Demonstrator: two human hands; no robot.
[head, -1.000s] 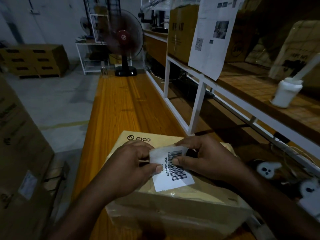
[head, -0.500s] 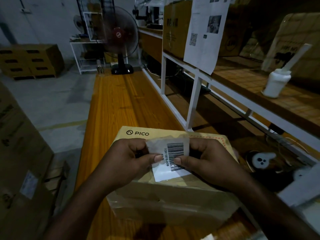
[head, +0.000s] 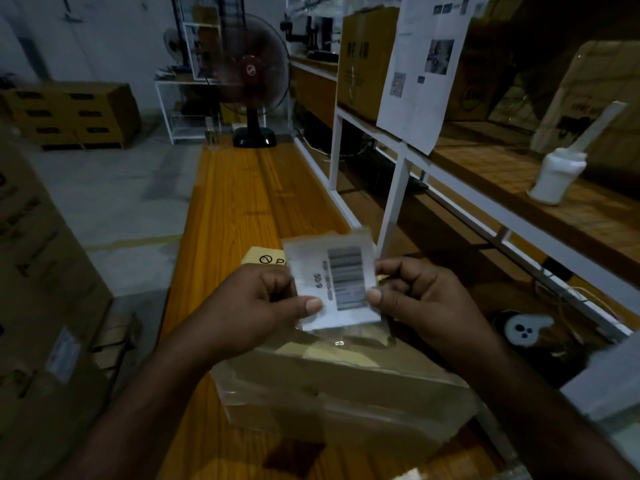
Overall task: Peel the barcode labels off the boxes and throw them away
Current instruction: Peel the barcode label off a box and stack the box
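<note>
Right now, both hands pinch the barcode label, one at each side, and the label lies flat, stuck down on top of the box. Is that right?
Not quite. The left hand and right hand do pinch the barcode label at its sides, but it does not lie flat. The head view shows it held up, tilted, above the box. Whether its lower edge touches the box is unclear.
</note>
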